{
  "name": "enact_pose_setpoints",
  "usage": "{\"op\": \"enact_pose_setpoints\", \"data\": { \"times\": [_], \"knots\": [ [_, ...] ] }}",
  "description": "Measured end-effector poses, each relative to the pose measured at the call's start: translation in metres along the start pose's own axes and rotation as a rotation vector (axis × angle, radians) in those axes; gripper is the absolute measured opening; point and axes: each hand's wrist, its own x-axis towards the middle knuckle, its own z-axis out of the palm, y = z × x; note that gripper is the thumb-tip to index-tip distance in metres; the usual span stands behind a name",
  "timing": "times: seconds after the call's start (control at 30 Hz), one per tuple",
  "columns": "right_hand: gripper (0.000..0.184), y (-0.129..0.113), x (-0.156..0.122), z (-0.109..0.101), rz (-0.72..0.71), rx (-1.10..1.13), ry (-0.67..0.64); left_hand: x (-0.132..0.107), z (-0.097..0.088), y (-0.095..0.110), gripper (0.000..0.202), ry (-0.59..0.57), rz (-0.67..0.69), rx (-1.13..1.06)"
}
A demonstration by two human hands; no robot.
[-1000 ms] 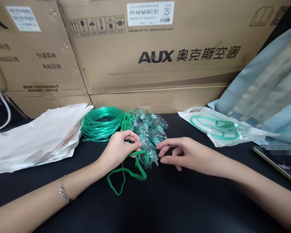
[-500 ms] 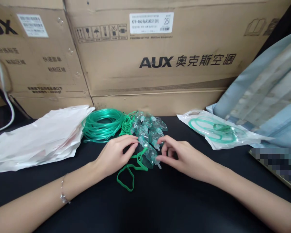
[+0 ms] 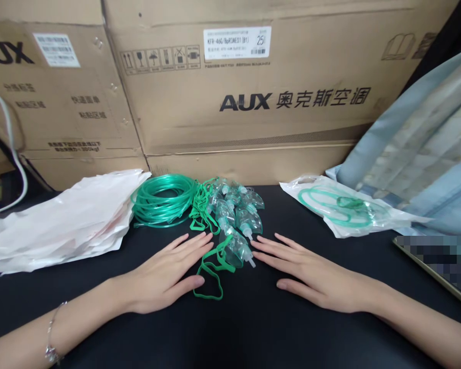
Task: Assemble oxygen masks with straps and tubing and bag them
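One left hand point(image 3: 157, 279) and one right hand point(image 3: 318, 279) make two, with one bracelet point(image 3: 51, 352). At least six clear masks point(image 3: 250, 224) lie heaped, overlapping too much for a firm total. There is one heap of coiled green tubing point(image 3: 153, 212), one stack of white bags point(image 3: 69, 215), its layers uncountable, one filled packet point(image 3: 346, 220), one phone point(image 3: 438, 266) and two printed labels point(image 3: 237, 43).

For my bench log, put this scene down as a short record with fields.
Left hand: open, palm down, fingers close to the green strap
Right hand: open, palm down, right of the nearest mask
Clear masks: bunched beyond the hands
Green tubing: coiled, left of the masks
White packets: stacked, far left
Bagged set: green tubing inside, right side
Phone: right edge
Backdrop: cardboard boxes
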Motion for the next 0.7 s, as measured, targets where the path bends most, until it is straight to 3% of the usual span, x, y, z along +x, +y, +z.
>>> {"op": "enact_pose_setpoints", "data": {
  "times": [0.7],
  "knots": [
    [0.049,-0.0015,-0.0002,-0.0010,0.035,-0.014,-0.023,-0.0005,0.0029,0.0009,0.052,0.088,-0.016,-0.046]
  ]
}}
